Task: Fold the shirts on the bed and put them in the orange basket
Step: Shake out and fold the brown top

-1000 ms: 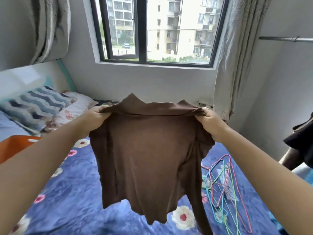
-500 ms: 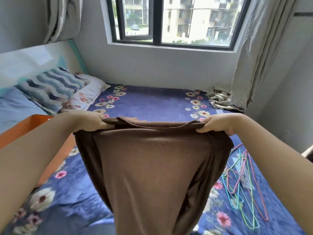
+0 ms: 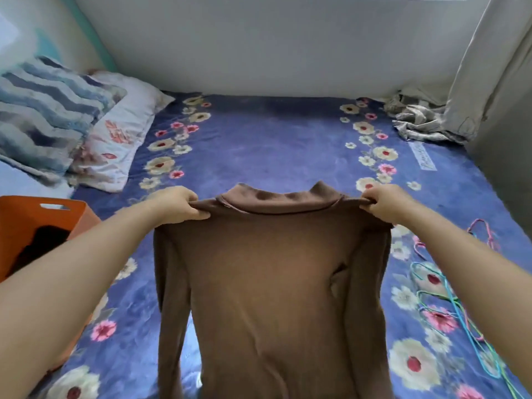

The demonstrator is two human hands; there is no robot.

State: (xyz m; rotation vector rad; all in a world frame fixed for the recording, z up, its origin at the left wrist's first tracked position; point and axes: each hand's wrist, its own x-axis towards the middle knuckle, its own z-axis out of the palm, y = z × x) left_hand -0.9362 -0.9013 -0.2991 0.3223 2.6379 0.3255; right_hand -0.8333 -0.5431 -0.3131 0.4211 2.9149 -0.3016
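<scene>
Here, a bed [image 3: 267, 145] covered in a blue-purple floral blanket fills most of the head view. It runs up to a pale wall under a window sill at the far end. Far left: a wave-striped blue pillow [image 3: 43, 110], overlapping a white patterned pillow [image 3: 121, 139] just beside it. Far right corner: a crumpled grey cloth [image 3: 417, 122] on the blanket at the foot of a hanging curtain [image 3: 489, 67].

Right edge of the bed: a loose tangle of coloured wire hangers [image 3: 449, 300], pink, blue and green, overlapping one another.

Left edge: the orange basket [image 3: 83, 217], rim and a handle slot showing, something dark inside; what it is cannot be told. The left forearm crosses in front of it.

The brown shirt [image 3: 270, 298] lies mid-bed, spread out. Its long axis runs from the near edge toward the far wall; high collar at the far end, hem toward the person and out of frame at the bottom. Both long sleeves lie along the body's sides, pointing back toward the person.

Left hand [image 3: 175, 205]: fingers curled, pinching a fold of cloth at the shirt's left shoulder. Right hand [image 3: 385, 203]: same, fingers bunched around the cloth at the right shoulder. Shoulder line is drawn level between the two hands, collar standing slightly above it. Whether the shoulders rest on the blanket or are held just off it cannot be told.
</scene>
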